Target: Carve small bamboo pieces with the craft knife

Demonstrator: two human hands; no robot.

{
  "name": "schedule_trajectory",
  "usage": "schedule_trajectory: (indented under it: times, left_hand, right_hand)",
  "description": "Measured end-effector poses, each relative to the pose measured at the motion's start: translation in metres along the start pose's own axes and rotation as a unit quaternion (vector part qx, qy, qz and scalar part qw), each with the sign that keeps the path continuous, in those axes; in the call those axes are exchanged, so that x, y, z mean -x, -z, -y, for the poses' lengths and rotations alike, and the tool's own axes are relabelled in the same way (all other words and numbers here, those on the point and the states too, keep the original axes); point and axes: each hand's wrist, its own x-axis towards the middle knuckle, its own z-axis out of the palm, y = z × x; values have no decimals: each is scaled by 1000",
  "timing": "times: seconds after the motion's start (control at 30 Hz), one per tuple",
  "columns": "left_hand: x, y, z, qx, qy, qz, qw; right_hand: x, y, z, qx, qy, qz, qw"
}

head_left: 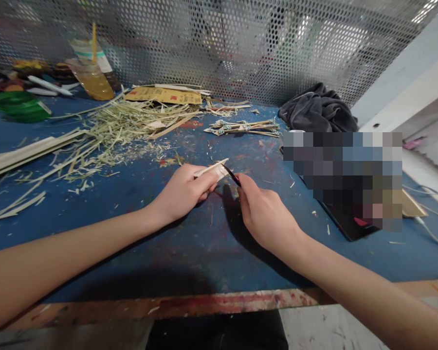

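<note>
My left hand (184, 192) is closed around a pale, pointed bamboo-like strip (213, 167), with a whitish piece of paper or cloth (224, 171) bunched beside it. From the right, my right hand (264, 209) grips a slim dark knife-like tool (231, 175). Its thin curved tip meets the strip just beyond my left thumb; whether it is cutting in I cannot tell. Both hands are close together above the middle of the blue tabletop (160, 262). The lower ends of strip and tool are hidden inside my fingers.
Shavings (127, 121) are heaped at the back left, near long pale strips (29, 153) and a sandpaper sheet (164, 95). Behind my hands lies a bundle of thin tied sticks (244, 127). A dark cloth (317, 109), a black tablet-like device (346, 228) and a cup of amber liquid (95, 82) stand around.
</note>
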Motion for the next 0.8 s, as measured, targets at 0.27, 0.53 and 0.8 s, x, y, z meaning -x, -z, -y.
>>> schedule_trajectory:
  times: [0.27,0.53,0.8]
  left_hand:
    - [1,-1,3,-141,-71,-31,987]
    - [6,-2,0,-342,-69,-113,930]
    - [7,-2,-1,-360,-66,-154,918]
  right_hand:
    - [0,3,4,9,-10,-3,1000]
    - [1,8,6,49,-25,40,998]
    - [5,11,5,74,-18,69,995]
